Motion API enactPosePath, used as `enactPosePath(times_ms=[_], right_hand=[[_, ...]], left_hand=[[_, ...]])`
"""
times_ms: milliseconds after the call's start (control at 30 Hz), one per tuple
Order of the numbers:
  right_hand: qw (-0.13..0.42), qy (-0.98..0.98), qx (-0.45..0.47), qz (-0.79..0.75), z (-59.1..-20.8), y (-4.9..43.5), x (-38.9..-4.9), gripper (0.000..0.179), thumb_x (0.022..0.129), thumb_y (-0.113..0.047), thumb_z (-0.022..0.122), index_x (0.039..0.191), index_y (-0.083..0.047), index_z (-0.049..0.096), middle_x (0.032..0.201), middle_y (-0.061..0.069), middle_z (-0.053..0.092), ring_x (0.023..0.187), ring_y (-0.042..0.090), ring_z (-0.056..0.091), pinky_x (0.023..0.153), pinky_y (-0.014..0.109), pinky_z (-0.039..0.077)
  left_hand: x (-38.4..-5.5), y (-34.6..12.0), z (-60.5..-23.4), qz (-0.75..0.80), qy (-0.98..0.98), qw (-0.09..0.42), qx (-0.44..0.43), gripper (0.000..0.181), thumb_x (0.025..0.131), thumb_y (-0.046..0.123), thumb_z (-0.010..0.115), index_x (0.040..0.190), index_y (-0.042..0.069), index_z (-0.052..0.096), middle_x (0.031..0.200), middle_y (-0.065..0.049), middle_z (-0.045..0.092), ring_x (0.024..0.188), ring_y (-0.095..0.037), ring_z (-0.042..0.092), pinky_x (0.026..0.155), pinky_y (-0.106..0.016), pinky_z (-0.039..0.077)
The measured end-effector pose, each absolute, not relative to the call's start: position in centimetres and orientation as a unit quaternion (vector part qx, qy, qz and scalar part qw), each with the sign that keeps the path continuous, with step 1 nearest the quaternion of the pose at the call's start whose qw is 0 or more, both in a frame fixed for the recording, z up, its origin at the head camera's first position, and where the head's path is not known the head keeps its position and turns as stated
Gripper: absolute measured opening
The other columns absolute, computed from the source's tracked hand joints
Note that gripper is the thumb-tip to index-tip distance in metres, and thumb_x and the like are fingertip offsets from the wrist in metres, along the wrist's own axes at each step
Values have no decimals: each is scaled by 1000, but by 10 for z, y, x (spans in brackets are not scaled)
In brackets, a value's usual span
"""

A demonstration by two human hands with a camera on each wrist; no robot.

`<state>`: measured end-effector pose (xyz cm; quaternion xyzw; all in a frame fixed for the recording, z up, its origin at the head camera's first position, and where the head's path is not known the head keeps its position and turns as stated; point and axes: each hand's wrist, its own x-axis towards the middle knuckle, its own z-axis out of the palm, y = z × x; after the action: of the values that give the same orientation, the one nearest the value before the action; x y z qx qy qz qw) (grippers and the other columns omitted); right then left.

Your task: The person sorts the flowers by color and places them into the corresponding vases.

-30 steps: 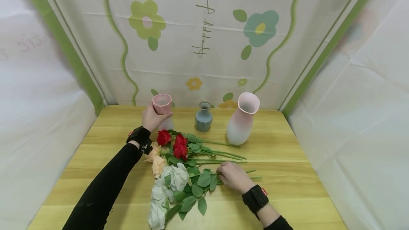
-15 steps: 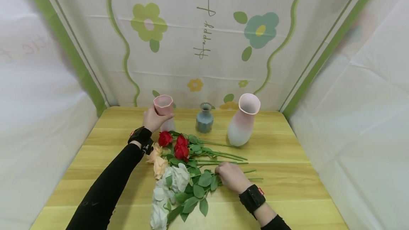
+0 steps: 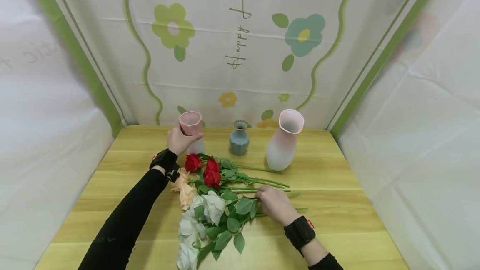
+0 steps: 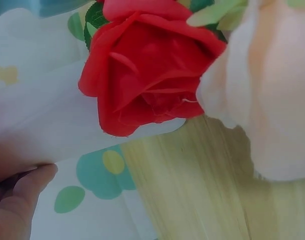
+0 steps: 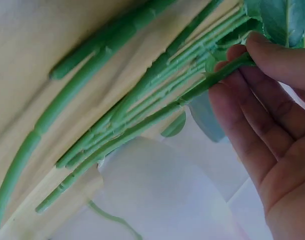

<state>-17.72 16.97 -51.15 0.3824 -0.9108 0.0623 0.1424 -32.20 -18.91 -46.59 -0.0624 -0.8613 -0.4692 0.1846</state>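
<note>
My left hand [image 3: 179, 140] grips a pink-and-white vase [image 3: 191, 125] with a faceted rim, upright at the table's back left. A red rose [image 4: 152, 75] partly covers this vase in the left wrist view. My right hand [image 3: 276, 204] pinches the green stem [image 5: 137, 129] of an artificial white rose [image 3: 214, 208] between thumb and fingers. The bloom points left, just above more white roses [image 3: 187, 236]. Other stems lie on the table beneath and beside the pinched one.
Red roses [image 3: 212, 173] and peach roses [image 3: 186, 196] lie between my hands, stems pointing right. A small blue-grey vase [image 3: 239, 138] stands at the back middle. Right of it stands a larger pink-and-white vase [image 3: 283, 147]. Printed cloth walls enclose the wooden table [image 3: 330, 220].
My right hand has shifted slightly away from me, and the pinched stem with its white bloom and leaves has risen a little. The left hand stays on the vase.
</note>
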Motion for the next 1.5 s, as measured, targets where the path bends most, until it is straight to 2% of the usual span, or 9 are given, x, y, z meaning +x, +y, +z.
enactPosePath(times_ms=[200, 367, 567, 833, 1067, 1267, 1500], right_hand=[[168, -914, 359, 87, -502, 176, -179, 22, 75, 2, 82, 92, -12, 77, 86, 0, 64, 76, 15, 65, 60, 28, 55], [201, -909, 342, 128, -497, 182, -181, 19, 79, 2, 80, 95, -8, 76, 87, 1, 65, 76, 15, 65, 60, 27, 56], [276, -892, 329, 143, -484, 186, -182, 19, 79, 4, 79, 93, -7, 74, 88, 4, 66, 77, 19, 65, 56, 29, 55], [340, -861, 331, 182, -460, 183, -181, 23, 77, 10, 74, 96, -2, 72, 92, 10, 66, 82, 24, 66, 63, 34, 59], [355, -852, 317, 221, -447, 178, -181, 21, 81, 10, 70, 99, -1, 70, 91, 9, 65, 81, 24, 64, 65, 37, 57], [355, -849, 303, 247, -440, 177, -179, 23, 80, 10, 70, 99, -1, 68, 92, 10, 66, 84, 26, 65, 68, 40, 57], [356, -842, 297, 274, -438, 176, -179, 21, 81, 11, 69, 98, 0, 67, 92, 10, 66, 80, 23, 64, 67, 36, 56]], left_hand=[[-321, -190, -466, -468, -861, 188, -64, 72, 78, 25, 86, 133, -5, 50, 119, -27, 61, 107, -40, 59, 90, -51, 48], [-321, -190, -467, -467, -862, 185, -64, 73, 78, 26, 86, 134, -4, 50, 120, -26, 61, 107, -39, 59, 91, -51, 48], [-322, -189, -468, -466, -864, 182, -58, 72, 78, 27, 87, 132, -4, 52, 118, -26, 62, 105, -39, 60, 90, -50, 49], [-321, -190, -468, -467, -862, 187, -63, 71, 77, 27, 87, 131, -4, 53, 116, -25, 62, 103, -38, 60, 88, -50, 49], [-319, -191, -468, -469, -862, 184, -55, 71, 77, 30, 86, 132, -3, 53, 117, -24, 62, 105, -38, 60, 89, -50, 48], [-317, -192, -466, -459, -868, 182, -47, 71, 77, 31, 86, 130, -3, 54, 115, -25, 62, 103, -38, 60, 88, -50, 49], [-320, -189, -465, -499, -850, 156, -67, 80, 80, 25, 85, 142, -1, 41, 127, -24, 55, 113, -38, 55, 95, -49, 45]])
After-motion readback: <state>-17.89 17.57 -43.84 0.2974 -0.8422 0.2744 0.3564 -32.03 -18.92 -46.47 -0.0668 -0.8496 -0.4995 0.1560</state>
